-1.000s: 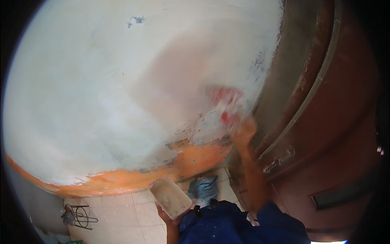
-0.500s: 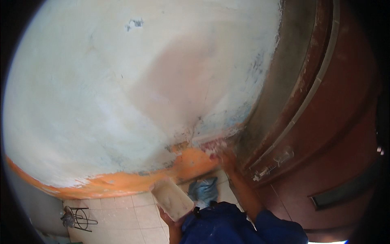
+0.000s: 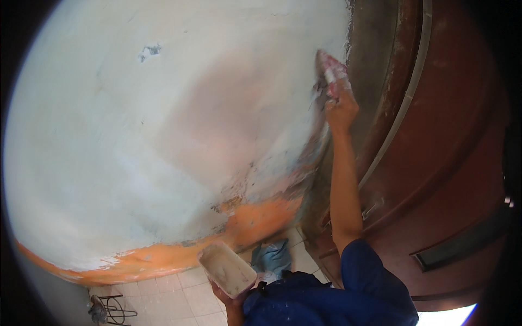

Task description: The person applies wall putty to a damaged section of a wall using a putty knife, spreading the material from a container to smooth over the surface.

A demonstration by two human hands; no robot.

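High on the wall's right edge, my stretched-out right hand (image 3: 342,112) grips a wide, red-and-white smeared brush (image 3: 333,76). Its bristle end appears to touch the plaster, beside the brown strip; motion blurs the details. Low at centre, my left hand (image 3: 223,296) supports a pale rectangular tub (image 3: 209,250) from below and the side, its fingers partly hidden. A thin, whitish to beige coating shows inside the tub. Facing me is a pale, patchy wall (image 3: 98,163) with an orange band (image 3: 261,218) along its foot.
A dark red door (image 3: 446,157) with a raised frame stands close on my right. On the light floor tiles (image 3: 163,301) lies a blue cloth or bag (image 3: 273,256), near the wall's foot. A dark metal-framed stool (image 3: 117,308) stands at the lower left.
My right hand has swept up with the brush, from the orange band near the wall's foot to the upper right edge. My left hand keeps the tub at about the same height.
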